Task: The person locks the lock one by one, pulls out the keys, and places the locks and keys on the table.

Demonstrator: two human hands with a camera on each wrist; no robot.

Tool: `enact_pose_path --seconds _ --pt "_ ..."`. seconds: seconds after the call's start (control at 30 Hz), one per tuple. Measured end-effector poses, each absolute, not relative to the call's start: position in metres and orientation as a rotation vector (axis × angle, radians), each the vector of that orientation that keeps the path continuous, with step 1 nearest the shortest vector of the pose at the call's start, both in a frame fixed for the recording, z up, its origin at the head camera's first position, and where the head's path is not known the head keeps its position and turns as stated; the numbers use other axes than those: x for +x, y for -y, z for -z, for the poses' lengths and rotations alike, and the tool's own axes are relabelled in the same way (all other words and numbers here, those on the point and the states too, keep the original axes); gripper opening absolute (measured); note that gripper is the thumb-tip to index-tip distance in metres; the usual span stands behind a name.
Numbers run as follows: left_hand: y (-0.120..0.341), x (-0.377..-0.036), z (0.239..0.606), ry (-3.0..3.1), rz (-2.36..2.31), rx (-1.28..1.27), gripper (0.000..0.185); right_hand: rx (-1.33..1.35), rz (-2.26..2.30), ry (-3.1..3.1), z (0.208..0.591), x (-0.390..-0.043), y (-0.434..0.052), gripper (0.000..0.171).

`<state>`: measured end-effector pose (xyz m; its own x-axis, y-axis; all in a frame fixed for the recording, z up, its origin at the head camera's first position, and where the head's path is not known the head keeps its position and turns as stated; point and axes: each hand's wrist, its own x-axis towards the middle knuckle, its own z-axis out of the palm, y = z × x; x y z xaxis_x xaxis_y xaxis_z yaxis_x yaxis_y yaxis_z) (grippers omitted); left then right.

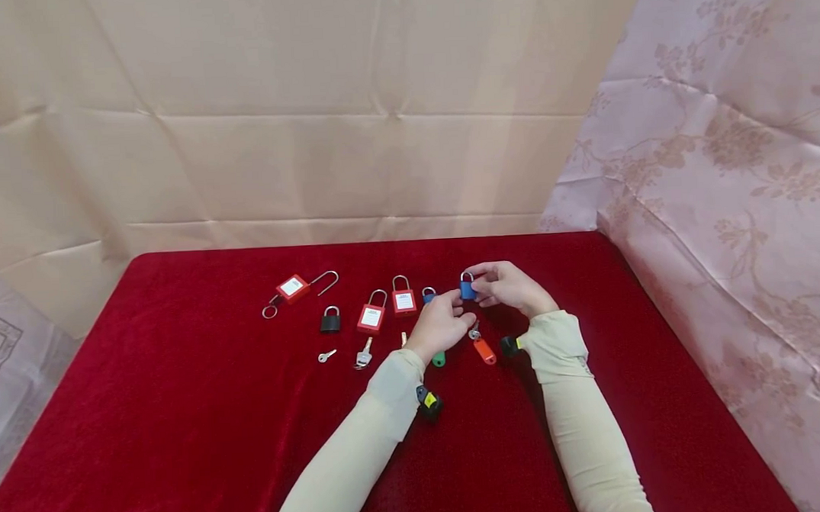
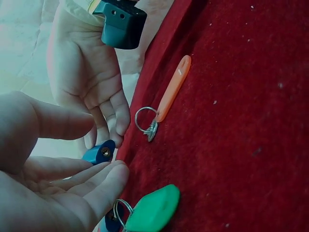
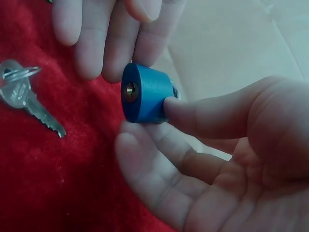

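My right hand [image 1: 481,286] pinches a small blue padlock [image 1: 467,288] between thumb and fingers just above the red cloth, and its keyhole end [image 3: 130,92] faces the right wrist view. My left hand [image 1: 455,307] is right beside it with fingers [image 3: 108,36] held fairly straight, their tips at the lock's edge, holding nothing. In the left wrist view the padlock [image 2: 99,153] sits between both hands' fingertips. An orange-tagged key [image 1: 484,350] on a ring [image 2: 145,121] lies just below the hands. A green-tagged key [image 2: 152,210] lies under my left hand.
On the red-covered table [image 1: 183,419], to the left, lie a second blue padlock [image 1: 428,294], two red padlocks [image 1: 371,317] [image 1: 403,300], a black padlock [image 1: 330,321], a red one with a long open shackle [image 1: 292,288], and loose keys [image 1: 363,357]. Draped cloth hangs behind and to the right.
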<state>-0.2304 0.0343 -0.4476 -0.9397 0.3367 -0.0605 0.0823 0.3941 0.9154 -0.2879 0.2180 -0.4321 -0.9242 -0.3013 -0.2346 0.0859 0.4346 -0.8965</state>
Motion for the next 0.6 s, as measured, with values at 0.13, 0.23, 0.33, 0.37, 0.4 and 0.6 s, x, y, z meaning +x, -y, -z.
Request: enact_pose_path --seconds 0.13,0.23,0.33,0.37,0.4,0.6 --pt "-0.0358 -0.2304 0.4488 -2.413 -1.546 0.366 0.043 -0.152 1.406 -2.386 0.4314 -0.2859 -0.2145 0.040" --pt "-0.0371 -0.2318 0.4499 -2.435 -1.529 0.375 0.038 -0.141 1.362 -2.412 0.4312 -0.2849 -0.2125 0.039" --pt "-0.0377 -0.2336 0.4502 -2.457 -1.514 0.381 0.035 -0.139 1.348 -2.422 0.4322 -0.2852 -0.2117 0.040" --pt "-0.0379 -0.2339 0.4501 -2.461 -1.510 0.382 0.034 -0.139 1.347 -2.424 0.4324 -0.2855 -0.2118 0.039" --pt "-0.0379 -0.2344 0.4499 -2.464 -1.505 0.381 0.034 -0.142 1.349 -2.424 0.4324 -0.2856 -0.2116 0.039" --pt "-0.0371 -0.2347 0.4476 -2.480 -1.464 0.381 0.034 -0.136 1.345 -2.430 0.4334 -0.2854 -0.2113 0.040"
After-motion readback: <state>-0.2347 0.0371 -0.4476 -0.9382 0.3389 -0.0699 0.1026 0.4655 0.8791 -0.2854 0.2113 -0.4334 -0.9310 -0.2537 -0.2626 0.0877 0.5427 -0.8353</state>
